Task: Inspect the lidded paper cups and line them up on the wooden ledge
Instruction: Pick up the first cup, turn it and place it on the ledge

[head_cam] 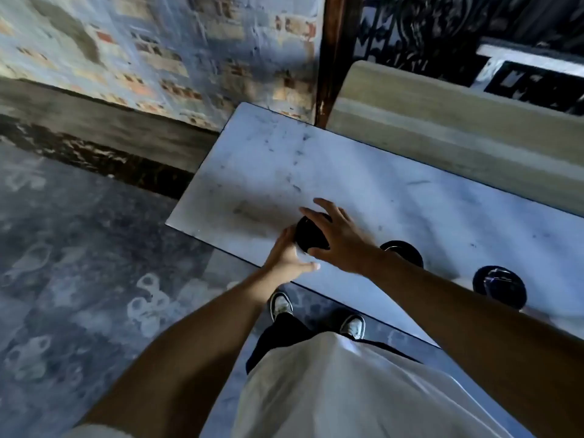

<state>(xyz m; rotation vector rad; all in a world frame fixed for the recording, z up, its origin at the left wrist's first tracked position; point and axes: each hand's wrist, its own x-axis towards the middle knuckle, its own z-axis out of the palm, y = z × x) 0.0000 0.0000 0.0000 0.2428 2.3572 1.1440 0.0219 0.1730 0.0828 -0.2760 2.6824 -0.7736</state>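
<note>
Three paper cups with black lids stand on a pale marble tabletop (316,165). The leftmost cup (309,236) sits near the table's front edge, between both hands. My left hand (289,257) wraps its near side. My right hand (339,237) arches over the lid with fingers spread, touching the rim. A second cup (407,251) shows just behind my right forearm, partly hidden by it. The third cup (499,287) stands further right. The wooden ledge (442,121) runs behind the table at the back right.
A dark wooden post (331,58) rises at the ledge's left end, with black ironwork (442,30) behind it. A brick wall (158,52) is to the left. The patterned floor (79,248) drops away left of the table, and my shoes (281,306) stand under its edge.
</note>
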